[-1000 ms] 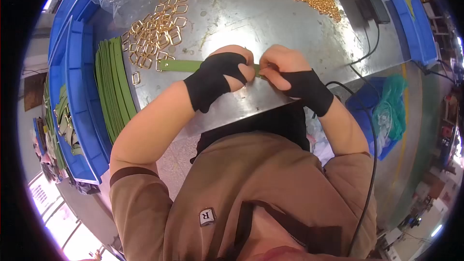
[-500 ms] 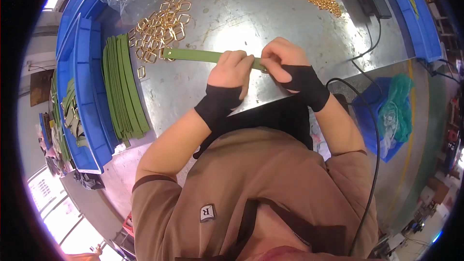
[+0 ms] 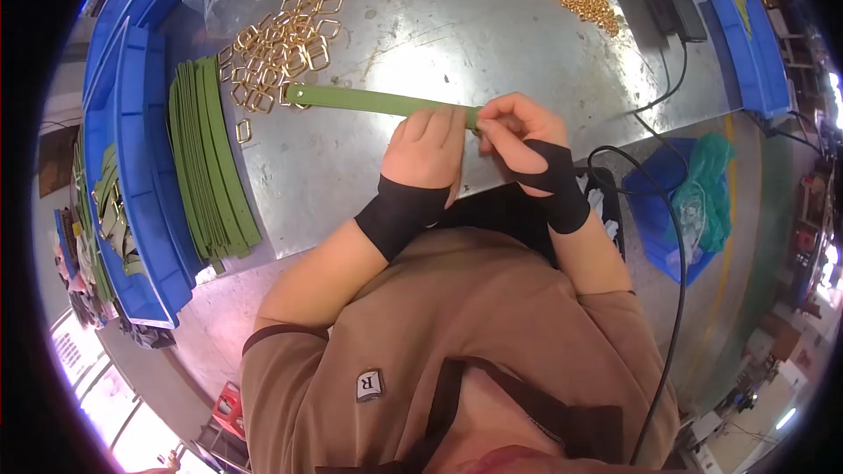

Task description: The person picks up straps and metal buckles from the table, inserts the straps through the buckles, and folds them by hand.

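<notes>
A long green strap [image 3: 351, 100] lies nearly level across the metal table, with a small metal stud at its left end beside the gold rings. My left hand [image 3: 424, 149] is closed over the strap near its right end, fingers pressed together and thumb mostly hidden. At the right tip, thumb and forefinger of my right hand [image 3: 527, 136] pinch the strap; what else may be between them is hidden. Black wraps cover both wrists and part of the palms.
Rectangular gold rings [image 3: 285, 48] are heaped at the upper left. Green straps [image 3: 206, 167] are stacked beside a blue bin [image 3: 145, 175]. Small gold pieces [image 3: 575, 2] form a pile at the upper right, near a black device [image 3: 674, 0] and its cable [image 3: 676, 237].
The fingers of my left hand have straightened and lie flatter on the strap. My right hand still pinches the tip. The whole view has shifted slightly.
</notes>
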`<state>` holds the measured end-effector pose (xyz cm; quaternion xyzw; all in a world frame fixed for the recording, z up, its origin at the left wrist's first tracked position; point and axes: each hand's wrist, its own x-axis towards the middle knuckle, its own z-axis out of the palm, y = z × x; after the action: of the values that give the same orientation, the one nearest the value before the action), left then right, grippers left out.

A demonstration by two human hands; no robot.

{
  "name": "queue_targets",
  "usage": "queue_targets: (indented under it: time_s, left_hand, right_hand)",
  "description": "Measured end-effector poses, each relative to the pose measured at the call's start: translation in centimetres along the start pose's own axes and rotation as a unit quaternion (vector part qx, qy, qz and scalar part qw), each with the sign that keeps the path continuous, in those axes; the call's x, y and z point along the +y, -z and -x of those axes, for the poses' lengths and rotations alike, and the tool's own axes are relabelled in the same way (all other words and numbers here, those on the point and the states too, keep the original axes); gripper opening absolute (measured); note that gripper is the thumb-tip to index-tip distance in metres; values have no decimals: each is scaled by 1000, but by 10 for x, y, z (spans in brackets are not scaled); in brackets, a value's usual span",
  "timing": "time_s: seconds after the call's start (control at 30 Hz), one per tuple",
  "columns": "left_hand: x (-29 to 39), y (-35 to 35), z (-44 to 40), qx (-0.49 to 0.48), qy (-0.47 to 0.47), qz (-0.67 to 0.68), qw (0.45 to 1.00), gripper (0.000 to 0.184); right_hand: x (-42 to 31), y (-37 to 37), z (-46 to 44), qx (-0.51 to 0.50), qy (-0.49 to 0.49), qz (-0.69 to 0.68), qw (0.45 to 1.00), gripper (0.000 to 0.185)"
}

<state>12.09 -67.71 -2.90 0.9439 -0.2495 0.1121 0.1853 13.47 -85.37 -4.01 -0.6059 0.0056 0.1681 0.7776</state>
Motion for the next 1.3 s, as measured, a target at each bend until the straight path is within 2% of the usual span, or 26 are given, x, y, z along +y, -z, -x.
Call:
queue_targets:
  time_s: [0.1,0.23,0.33,0.57,0.67,0.77,0.9,1.03,1.13,1.3]
  left_hand:
    - [-3,6,-5,5,22,41,999,28]
    - [-4,23,-20,-33,42,128,990,11]
    - [-6,22,-23,-40,41,144,988,9]
    - [-7,19,-26,-23,72,166,983,8]
    - [-7,18,-26,-9,85,186,979,9]
    - [-8,18,-26,-1,96,218,971,10]
    - [-10,20,-25,-23,149,263,953,13]
    - [-12,22,-27,-31,212,316,924,13]
    - [-15,15,-25,-14,229,366,902,11]
    - [-19,15,-27,-26,214,379,900,8]
  right_hand:
    - [0,-3,2,24,9,68,997,10]
    - [4,-6,3,35,-1,38,999,10]
    - [-2,-15,1,43,-8,2,999,10]
    - [-7,-15,-6,44,-56,16,997,9]
    - [-4,-16,-7,42,-45,-37,997,9]
    - [-7,-15,-6,36,-53,-15,998,10]
    - [-6,-14,-4,39,-55,-9,998,12]
    - [-5,-10,-2,20,-11,47,999,16]
    - [-5,-8,-1,12,-2,60,998,17]
    - [-11,-5,-2,-6,-21,59,998,17]
